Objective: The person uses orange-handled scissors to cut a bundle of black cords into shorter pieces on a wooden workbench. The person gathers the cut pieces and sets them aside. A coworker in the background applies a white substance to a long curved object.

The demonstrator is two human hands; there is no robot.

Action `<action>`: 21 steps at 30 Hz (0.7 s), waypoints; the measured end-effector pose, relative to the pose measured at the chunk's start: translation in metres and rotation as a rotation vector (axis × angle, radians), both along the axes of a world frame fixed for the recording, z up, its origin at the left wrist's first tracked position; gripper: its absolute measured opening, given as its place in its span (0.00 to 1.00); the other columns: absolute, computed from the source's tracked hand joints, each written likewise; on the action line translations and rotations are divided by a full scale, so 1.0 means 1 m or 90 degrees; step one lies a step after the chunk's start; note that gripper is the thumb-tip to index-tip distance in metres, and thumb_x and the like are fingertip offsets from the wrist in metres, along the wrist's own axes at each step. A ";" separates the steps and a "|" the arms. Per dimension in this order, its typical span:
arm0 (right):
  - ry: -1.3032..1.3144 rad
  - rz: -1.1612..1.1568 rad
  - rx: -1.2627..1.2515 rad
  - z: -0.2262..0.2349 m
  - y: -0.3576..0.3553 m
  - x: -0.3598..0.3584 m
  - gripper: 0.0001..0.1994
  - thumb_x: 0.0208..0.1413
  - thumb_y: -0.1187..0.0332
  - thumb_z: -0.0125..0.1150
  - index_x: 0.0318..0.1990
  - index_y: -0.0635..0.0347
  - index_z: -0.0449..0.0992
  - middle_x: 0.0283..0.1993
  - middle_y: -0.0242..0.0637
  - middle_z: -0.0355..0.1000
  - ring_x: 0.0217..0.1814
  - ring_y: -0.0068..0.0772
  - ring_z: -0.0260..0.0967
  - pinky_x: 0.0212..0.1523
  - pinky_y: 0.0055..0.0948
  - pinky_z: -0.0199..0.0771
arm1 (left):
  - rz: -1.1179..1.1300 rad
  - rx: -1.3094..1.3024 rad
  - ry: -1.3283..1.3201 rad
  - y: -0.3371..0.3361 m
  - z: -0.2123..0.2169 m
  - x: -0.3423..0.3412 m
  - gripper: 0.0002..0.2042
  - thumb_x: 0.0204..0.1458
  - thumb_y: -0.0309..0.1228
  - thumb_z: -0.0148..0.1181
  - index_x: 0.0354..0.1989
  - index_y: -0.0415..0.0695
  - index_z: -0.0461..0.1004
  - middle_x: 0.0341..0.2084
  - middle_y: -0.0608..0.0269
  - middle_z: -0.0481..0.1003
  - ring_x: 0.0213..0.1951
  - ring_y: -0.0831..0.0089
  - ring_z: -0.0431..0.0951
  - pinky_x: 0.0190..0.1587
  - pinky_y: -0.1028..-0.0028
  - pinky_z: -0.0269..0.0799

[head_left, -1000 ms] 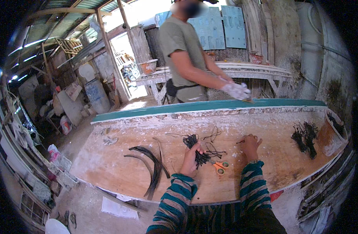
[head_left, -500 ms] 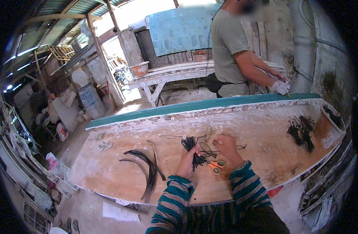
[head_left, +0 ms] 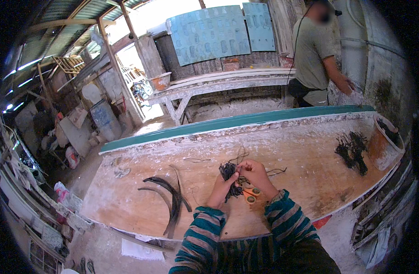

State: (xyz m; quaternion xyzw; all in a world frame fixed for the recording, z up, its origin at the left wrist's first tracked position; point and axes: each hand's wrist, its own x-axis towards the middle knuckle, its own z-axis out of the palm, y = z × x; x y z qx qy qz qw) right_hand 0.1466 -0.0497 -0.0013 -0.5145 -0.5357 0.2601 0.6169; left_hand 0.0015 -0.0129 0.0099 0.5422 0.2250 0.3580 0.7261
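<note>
In my left hand point(head_left: 222, 188) is a bundle of short black strips point(head_left: 227, 171), gripped around its middle with ends sticking out above and below. My right hand point(head_left: 255, 173) is closed in a pinch against the bundle's right side; what its fingertips hold is too small to make out. Just below my right hand lie orange-handled scissors point(head_left: 250, 196), their blades partly hidden. Loose thin black strands point(head_left: 275, 172) stretch over the wood to the right of my hands. Farther left, several long curved black strips point(head_left: 175, 203) rest on the table.
The wooden table point(head_left: 310, 201) has a raised green edge board point(head_left: 237, 122) along its far side. More black bundles point(head_left: 352, 153) lie at the right beside a clay-coloured pot point(head_left: 384, 148). Beyond the board stands another person point(head_left: 312, 59), near a whitish bench point(head_left: 227, 80).
My right hand has moved left to meet the bundle. The bundle in my left hand has shifted slightly right. The other person has moved right.
</note>
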 end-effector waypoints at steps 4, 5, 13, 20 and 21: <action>0.058 0.023 0.008 0.007 -0.005 -0.004 0.05 0.49 0.72 0.58 0.32 0.64 0.74 0.26 0.32 0.72 0.28 0.19 0.67 0.29 0.22 0.68 | -0.015 0.021 -0.029 0.003 -0.008 0.001 0.10 0.47 0.27 0.58 0.39 0.43 0.70 0.23 0.72 0.68 0.25 0.82 0.67 0.27 0.81 0.65; 0.028 0.006 0.015 0.004 -0.003 -0.003 0.05 0.49 0.72 0.58 0.32 0.64 0.74 0.26 0.32 0.72 0.28 0.19 0.67 0.29 0.21 0.68 | -0.020 0.040 -0.032 0.005 -0.012 0.002 0.11 0.46 0.27 0.59 0.39 0.43 0.70 0.23 0.72 0.68 0.25 0.82 0.67 0.27 0.81 0.65; -0.034 0.049 -0.001 0.013 -0.009 -0.003 0.09 0.47 0.77 0.54 0.38 0.64 0.74 0.31 0.32 0.73 0.31 0.21 0.68 0.33 0.23 0.69 | 0.025 -0.047 -0.032 0.010 -0.014 0.001 0.10 0.47 0.28 0.57 0.38 0.40 0.70 0.23 0.68 0.70 0.22 0.81 0.68 0.25 0.81 0.65; -0.415 -0.201 -0.156 0.007 -0.020 0.041 0.12 0.37 0.73 0.58 0.34 0.51 0.77 0.38 0.34 0.72 0.40 0.36 0.69 0.44 0.39 0.64 | 0.108 -0.157 -0.128 0.013 -0.001 -0.007 0.12 0.48 0.29 0.54 0.41 0.42 0.65 0.23 0.68 0.67 0.24 0.79 0.68 0.25 0.79 0.67; -0.517 -0.265 -0.192 0.004 -0.022 0.049 0.12 0.35 0.71 0.59 0.33 0.49 0.77 0.38 0.35 0.72 0.42 0.38 0.69 0.46 0.42 0.63 | 0.118 -0.173 -0.138 0.014 0.001 -0.008 0.12 0.48 0.29 0.54 0.41 0.42 0.65 0.23 0.68 0.67 0.24 0.79 0.68 0.26 0.79 0.67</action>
